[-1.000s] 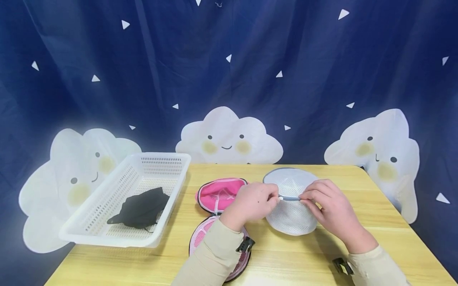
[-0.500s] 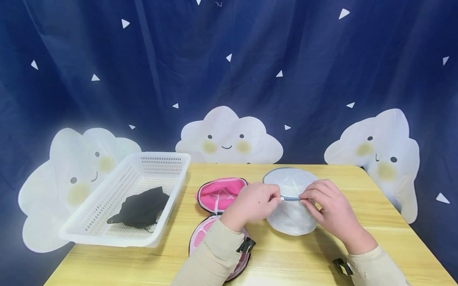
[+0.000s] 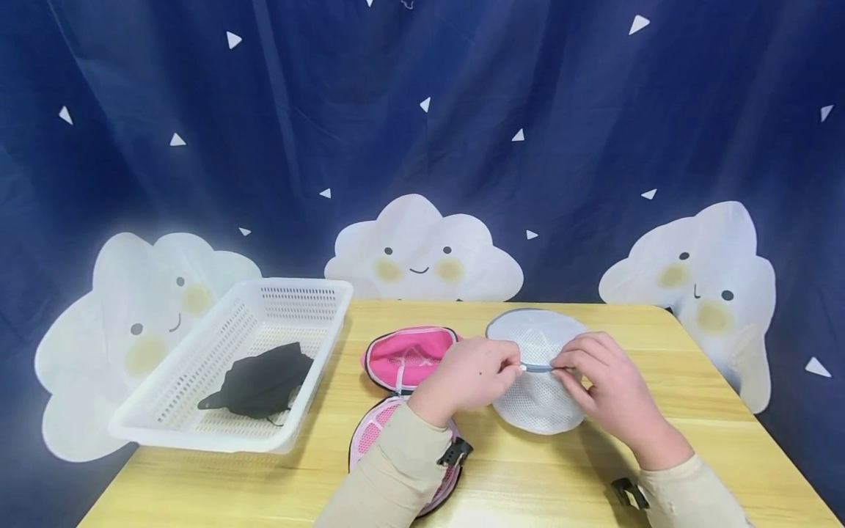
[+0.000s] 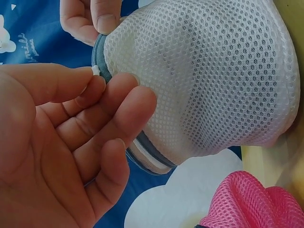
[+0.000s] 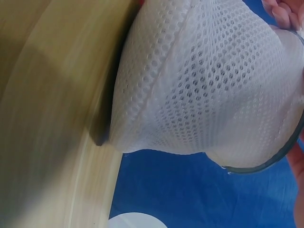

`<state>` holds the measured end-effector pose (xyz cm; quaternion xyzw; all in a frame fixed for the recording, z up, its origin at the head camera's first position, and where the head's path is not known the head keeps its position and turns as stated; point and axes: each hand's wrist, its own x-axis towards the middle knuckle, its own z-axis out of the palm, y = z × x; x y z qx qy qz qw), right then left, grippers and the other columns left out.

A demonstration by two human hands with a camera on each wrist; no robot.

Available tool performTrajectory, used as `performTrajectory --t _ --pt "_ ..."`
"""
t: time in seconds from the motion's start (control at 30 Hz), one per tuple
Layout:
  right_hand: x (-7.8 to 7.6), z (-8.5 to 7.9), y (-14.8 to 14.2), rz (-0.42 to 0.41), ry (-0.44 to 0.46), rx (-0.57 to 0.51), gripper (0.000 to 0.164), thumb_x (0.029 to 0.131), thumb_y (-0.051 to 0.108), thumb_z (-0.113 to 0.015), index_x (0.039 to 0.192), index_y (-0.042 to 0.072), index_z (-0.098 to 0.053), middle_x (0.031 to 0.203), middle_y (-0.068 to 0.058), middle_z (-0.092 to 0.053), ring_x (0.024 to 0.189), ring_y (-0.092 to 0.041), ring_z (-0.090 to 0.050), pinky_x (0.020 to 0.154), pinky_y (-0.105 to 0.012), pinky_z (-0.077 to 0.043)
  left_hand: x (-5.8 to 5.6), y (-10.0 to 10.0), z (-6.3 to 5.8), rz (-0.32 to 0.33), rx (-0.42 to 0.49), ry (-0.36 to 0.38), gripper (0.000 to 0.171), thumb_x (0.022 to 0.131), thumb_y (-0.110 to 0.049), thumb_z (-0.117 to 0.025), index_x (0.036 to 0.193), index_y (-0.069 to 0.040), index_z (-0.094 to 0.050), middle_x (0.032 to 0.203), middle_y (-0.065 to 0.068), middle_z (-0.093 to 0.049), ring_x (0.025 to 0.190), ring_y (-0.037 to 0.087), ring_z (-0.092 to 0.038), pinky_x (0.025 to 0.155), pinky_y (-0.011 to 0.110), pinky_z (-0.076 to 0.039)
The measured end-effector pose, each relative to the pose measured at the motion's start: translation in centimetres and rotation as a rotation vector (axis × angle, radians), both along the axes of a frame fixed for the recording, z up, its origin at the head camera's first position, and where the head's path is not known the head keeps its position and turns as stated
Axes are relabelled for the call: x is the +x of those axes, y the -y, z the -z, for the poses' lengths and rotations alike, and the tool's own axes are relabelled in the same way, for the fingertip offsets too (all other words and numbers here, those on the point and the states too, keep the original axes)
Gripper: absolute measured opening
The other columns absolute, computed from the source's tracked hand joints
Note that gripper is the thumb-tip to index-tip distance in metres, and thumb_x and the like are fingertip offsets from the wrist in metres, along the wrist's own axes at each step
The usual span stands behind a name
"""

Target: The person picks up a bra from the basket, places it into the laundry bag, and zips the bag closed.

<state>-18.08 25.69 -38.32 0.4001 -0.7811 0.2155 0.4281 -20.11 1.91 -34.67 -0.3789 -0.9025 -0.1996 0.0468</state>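
Two beige sleeves (image 3: 389,469) enter from the near side in the head view I am fed, each wrist carrying a black mount (image 3: 455,452). Beyond them, the left hand (image 3: 470,372) is narrowed to a pinch: I see in the left wrist view its thumb and forefinger on the white zipper pull (image 4: 96,71), the other fingers loosely bent beside it. The right hand (image 3: 607,389) pinches the blue-grey zip (image 3: 543,367) just beside the pull, I judge to steady the limp edge and keep the track straight. Between the hands, the white mesh laundry bag (image 3: 538,409) stands with its base on the wood-grain table (image 3: 700,418), right of centre, presumably to let the tabletop bear its weight. How far its zip is fastened, and whether anything lies inside, I cannot tell.

To its left, the pink mesh laundry bag (image 3: 414,359) lies unfolded into two halves, its nearer half partly hidden by the left forearm; to my eye it is set aside there, leaving working room around the white one. Further left, the white plastic basket (image 3: 198,441) stands apart from both bags and appears to keep the crumpled black cloth (image 3: 264,381) contained. Farthest from me, behind the table, hangs a navy curtain (image 3: 422,66) printed with smiling clouds (image 3: 422,253) and small white triangles.
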Motion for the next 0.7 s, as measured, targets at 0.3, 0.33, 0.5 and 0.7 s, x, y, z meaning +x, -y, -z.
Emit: performTrajectory --t 0.3,0.33,0.5,0.7 --pt "0.03 0.12 0.35 -0.015 -0.017 -0.003 0.031 0.104 0.033 -0.056 0.088 0.01 -0.071 0.093 -0.002 -0.066 0.09 -0.028 -0.058 0.1 -0.026 -0.035 0.28 -0.16 -0.12 0.024 0.016 0.005 0.02 0.097 -0.023 -0.06 0.078 -0.025 -0.056 0.062 -0.014 -0.048 0.062 0.005 -0.048 0.055 0.021 -0.038" --pt "0.06 0.13 0.4 -0.018 -0.017 -0.004 0.031 0.104 0.033 -0.056 0.088 0.01 -0.071 0.093 -0.002 -0.066 0.09 -0.028 -0.058 0.099 -0.026 -0.035 0.32 -0.18 -0.14 0.028 0.017 0.005 0.02 0.097 -0.022 -0.06 0.078 -0.025 -0.056 0.062 -0.014 -0.048 0.062 0.005 -0.048 0.055 0.021 -0.038" --pt "0.2 0.14 0.67 -0.03 -0.022 0.006 0.031 0.104 0.032 -0.056 0.088 0.01 -0.07 0.093 -0.002 -0.065 0.09 -0.028 -0.057 0.098 -0.027 -0.036 0.47 -0.36 -0.2 0.048 -0.004 0.004 0.019 0.097 -0.023 -0.06 0.079 -0.024 -0.056 0.063 -0.015 -0.049 0.062 0.005 -0.048 0.055 0.02 -0.038" --pt "0.31 0.02 0.83 -0.034 -0.028 0.004 0.031 0.104 0.032 -0.056 0.087 0.01 -0.07 0.092 -0.001 -0.065 0.09 -0.028 -0.057 0.098 -0.027 -0.035 0.68 -0.45 -0.32 0.06 0.009 0.008 0.019 0.097 -0.023 -0.061 0.079 -0.024 -0.056 0.063 -0.014 -0.048 0.062 0.004 -0.048 0.055 0.02 -0.038"
